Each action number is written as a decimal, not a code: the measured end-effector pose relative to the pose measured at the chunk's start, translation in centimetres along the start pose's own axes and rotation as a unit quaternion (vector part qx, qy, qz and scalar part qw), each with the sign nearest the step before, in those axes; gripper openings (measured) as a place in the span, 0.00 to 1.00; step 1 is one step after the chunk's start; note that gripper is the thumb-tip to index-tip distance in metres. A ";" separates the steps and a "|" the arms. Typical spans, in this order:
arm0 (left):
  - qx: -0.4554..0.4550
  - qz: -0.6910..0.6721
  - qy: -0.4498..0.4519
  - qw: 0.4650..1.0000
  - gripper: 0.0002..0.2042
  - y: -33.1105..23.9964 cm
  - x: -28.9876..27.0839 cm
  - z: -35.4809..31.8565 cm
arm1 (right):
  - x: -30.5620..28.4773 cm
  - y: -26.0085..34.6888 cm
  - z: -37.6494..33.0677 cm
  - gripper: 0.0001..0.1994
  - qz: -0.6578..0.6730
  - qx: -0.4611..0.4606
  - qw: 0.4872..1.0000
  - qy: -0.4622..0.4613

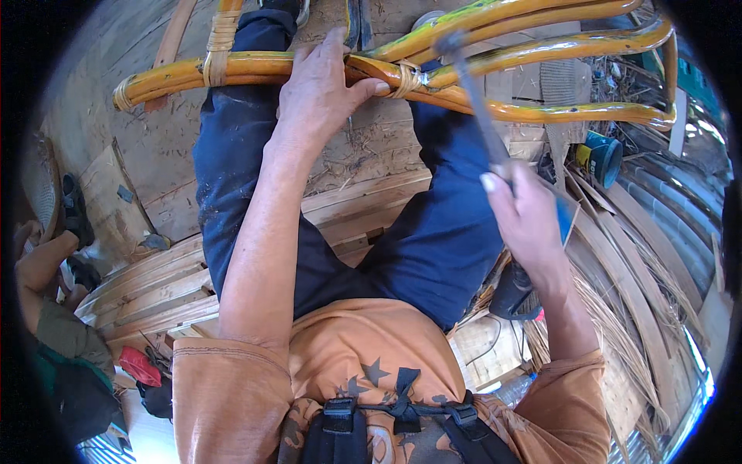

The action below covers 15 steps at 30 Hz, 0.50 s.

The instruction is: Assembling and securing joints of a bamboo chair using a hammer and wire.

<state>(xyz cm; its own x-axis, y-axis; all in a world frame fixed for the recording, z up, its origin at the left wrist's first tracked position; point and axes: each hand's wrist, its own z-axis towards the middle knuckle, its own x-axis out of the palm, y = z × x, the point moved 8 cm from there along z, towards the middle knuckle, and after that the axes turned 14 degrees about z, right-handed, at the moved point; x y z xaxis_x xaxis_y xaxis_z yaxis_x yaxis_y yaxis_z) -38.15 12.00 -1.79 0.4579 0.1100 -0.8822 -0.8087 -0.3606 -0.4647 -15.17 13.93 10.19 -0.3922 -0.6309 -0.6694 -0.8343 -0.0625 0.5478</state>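
A varnished yellow-brown rattan frame [533, 69] of bent poles lies across the top of the view, above my knees. Pale cane strips wrap its joints [219, 58]. My left hand [321, 93] grips the frame left of the middle joint, with its fingers over the pole and its thumb along the near side. In my right hand [529, 205], to the right and nearer to me, the handle of a hammer [481, 108] is held. The hammer is smeared by motion; its head [450, 42] is over the poles, and contact with them cannot be made out.
Stacked wooden planks [154, 286] lie under and beside my legs. A blue-green can [601, 158] stands at the right, near long cane strips [618, 309] and grey poles [672, 201]. Another person's arm [46, 271] shows at the far left. Wood scraps litter the floor.
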 end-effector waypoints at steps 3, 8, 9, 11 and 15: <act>0.004 0.004 -0.007 1.000 0.37 -0.4 0.0 0.3 | 0.5 -2.1 0.7 0.13 0.017 0.050 0.999 0.010; -0.011 -0.002 0.019 1.000 0.38 0.3 0.4 -0.1 | -0.3 0.9 -0.3 0.11 0.049 -0.037 0.998 -0.021; -0.002 0.007 0.008 1.000 0.38 0.2 0.2 0.1 | -0.3 0.7 -0.2 0.11 0.048 -0.038 0.998 -0.021; 0.007 0.014 -0.001 1.000 0.38 -0.2 0.1 0.1 | -0.7 0.9 -0.5 0.11 0.088 -0.072 0.993 -0.044; 0.005 0.009 -0.011 1.000 0.38 -0.2 0.1 0.0 | 0.9 -2.2 1.5 0.11 -0.059 0.008 0.998 0.024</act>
<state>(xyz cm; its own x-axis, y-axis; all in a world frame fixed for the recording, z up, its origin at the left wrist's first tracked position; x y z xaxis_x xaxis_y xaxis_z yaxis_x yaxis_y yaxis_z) -37.98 12.07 -1.82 0.4353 0.1249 -0.8916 -0.8204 -0.3526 -0.4500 -14.30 14.66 7.67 -0.2718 -0.6555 -0.7046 -0.8803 -0.1265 0.4573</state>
